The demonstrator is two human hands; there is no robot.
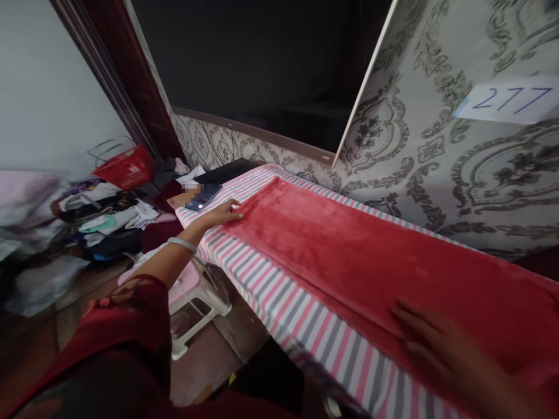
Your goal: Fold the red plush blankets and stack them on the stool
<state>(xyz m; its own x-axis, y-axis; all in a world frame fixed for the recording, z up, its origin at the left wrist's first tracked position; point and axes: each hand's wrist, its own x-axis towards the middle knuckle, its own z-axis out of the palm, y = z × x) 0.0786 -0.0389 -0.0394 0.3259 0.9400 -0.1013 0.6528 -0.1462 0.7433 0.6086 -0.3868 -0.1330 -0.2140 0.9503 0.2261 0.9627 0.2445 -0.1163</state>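
Note:
A long red plush cloth (371, 256) lies flat along a table covered with a pink, grey and white striped sheet (279, 297). My left hand (225, 214) is stretched out to the cloth's far left end, fingers resting on its corner. My right hand (441, 349) lies flat, fingers spread, on the cloth's near edge at the lower right; it is blurred. Neither hand visibly grips the cloth. A silver bangle (182, 244) sits on my left wrist.
A phone (203, 196) lies at the table's far end. A white plastic stool (194, 302) stands beside the table on the floor. Piled clothes (105, 218) and a red basket (124, 166) fill the left. Patterned wall (437, 145) with a paper marked 277 (509, 102) runs behind.

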